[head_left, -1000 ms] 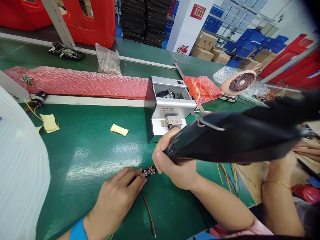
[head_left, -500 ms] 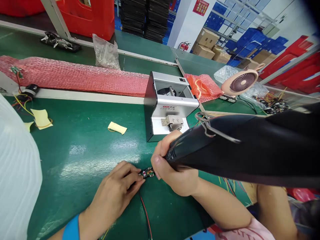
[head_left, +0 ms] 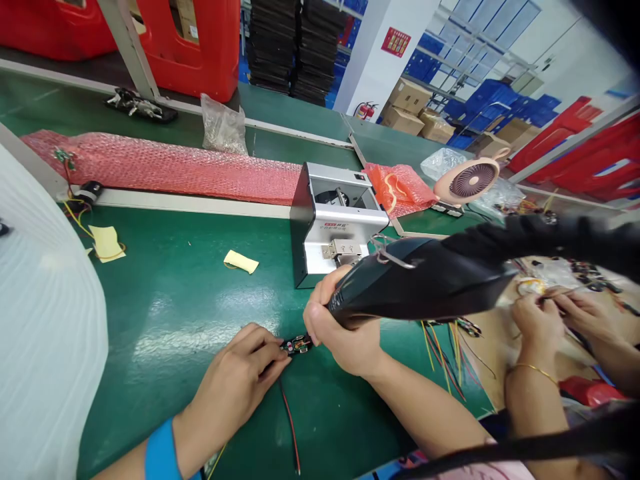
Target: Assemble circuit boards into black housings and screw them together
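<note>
My left hand [head_left: 235, 387] lies on the green table mat, its fingertips pinching the left end of a small circuit board [head_left: 297, 345] with red and black wires [head_left: 290, 427] trailing toward me. My right hand [head_left: 340, 330] is wrapped round the front of a black electric screwdriver [head_left: 420, 280], whose tip is down at the board's right end. The tool's body stretches off to the right, with a wire hook on top.
A silver screw feeder box [head_left: 335, 223] stands just behind my hands. Pink bubble wrap [head_left: 165, 170] lies along the conveyor rail. Yellow paper scraps [head_left: 241, 261] rest on the mat. A co-worker's hands [head_left: 555, 313] handle coloured wires at the right, near a small pink fan [head_left: 470, 180].
Both hands stay on the board and screwdriver. The camera has shifted, and the co-worker's hands with wires have come into view at the right.
</note>
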Tool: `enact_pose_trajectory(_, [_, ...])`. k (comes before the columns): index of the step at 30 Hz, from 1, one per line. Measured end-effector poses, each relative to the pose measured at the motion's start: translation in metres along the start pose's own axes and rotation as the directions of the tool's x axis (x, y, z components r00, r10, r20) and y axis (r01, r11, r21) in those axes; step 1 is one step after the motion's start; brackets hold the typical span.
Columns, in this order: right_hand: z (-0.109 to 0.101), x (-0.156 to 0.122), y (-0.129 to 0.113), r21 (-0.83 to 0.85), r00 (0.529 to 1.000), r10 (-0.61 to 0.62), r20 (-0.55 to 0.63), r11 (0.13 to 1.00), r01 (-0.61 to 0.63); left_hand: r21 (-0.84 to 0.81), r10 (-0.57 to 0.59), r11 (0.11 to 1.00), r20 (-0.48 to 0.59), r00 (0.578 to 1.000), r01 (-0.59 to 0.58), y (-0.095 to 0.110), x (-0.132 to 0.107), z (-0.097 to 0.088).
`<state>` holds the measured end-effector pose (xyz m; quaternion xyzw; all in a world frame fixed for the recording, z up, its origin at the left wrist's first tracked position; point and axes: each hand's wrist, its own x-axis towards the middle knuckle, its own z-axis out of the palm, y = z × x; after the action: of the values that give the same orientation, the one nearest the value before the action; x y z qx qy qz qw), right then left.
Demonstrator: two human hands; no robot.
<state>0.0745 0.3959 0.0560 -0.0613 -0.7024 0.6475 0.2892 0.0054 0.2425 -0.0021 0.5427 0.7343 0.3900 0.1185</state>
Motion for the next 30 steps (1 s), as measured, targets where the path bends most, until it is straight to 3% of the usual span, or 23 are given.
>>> enact_pose_trajectory(3, [-0.009, 0.003, -0.019, 0.074, 0.998, -0.063, -0.009, 0.995, 0.063, 0.028, 0.008, 1.000, 0.000, 1.000, -0.008, -0.001, -0.001, -0.001])
enact_pose_trajectory(5, [-0.019, 0.011, -0.038, 0.112, 0.980, -0.177, -0.095, 0.976, 0.187, 0.051, 0.015, 0.999, -0.024, 1.000, -0.014, -0.003, -0.001, -0.002])
enact_pose_trajectory(8, [-0.031, 0.030, -0.062, 0.032, 0.856, -0.402, -0.326, 0.900, 0.435, 0.077, 0.020, 0.997, -0.070, 0.997, -0.014, -0.006, 0.000, -0.004])
enact_pose_trajectory(9, [-0.033, 0.037, -0.066, -0.016, 0.813, -0.450, -0.371, 0.878, 0.479, 0.076, 0.020, 0.997, -0.080, 0.997, -0.014, -0.006, 0.001, -0.005])
enact_pose_trajectory(11, [-0.035, 0.050, -0.065, -0.083, 0.780, -0.486, -0.393, 0.864, 0.496, 0.065, 0.014, 0.998, -0.090, 0.996, -0.008, -0.007, 0.002, -0.005])
enact_pose_trajectory(16, [-0.034, 0.070, -0.044, -0.102, 0.826, -0.462, -0.324, 0.885, 0.455, 0.043, -0.019, 0.999, -0.099, 0.995, 0.023, -0.008, 0.003, -0.006])
enact_pose_trajectory(19, [-0.035, 0.069, -0.046, -0.065, 0.858, -0.436, -0.271, 0.898, 0.435, 0.044, -0.040, 0.998, -0.097, 0.995, 0.044, -0.009, 0.002, -0.006])
enact_pose_trajectory(25, [-0.027, 0.018, -0.060, 0.126, 0.962, -0.202, -0.185, 0.966, 0.227, 0.032, -0.016, 0.999, -0.019, 1.000, 0.017, -0.004, 0.002, -0.005])
enact_pose_trajectory(30, [-0.020, -0.021, -0.048, 0.059, 0.993, -0.101, -0.053, 0.993, 0.104, -0.011, -0.004, 1.000, 0.014, 1.000, 0.005, -0.005, 0.003, -0.003])
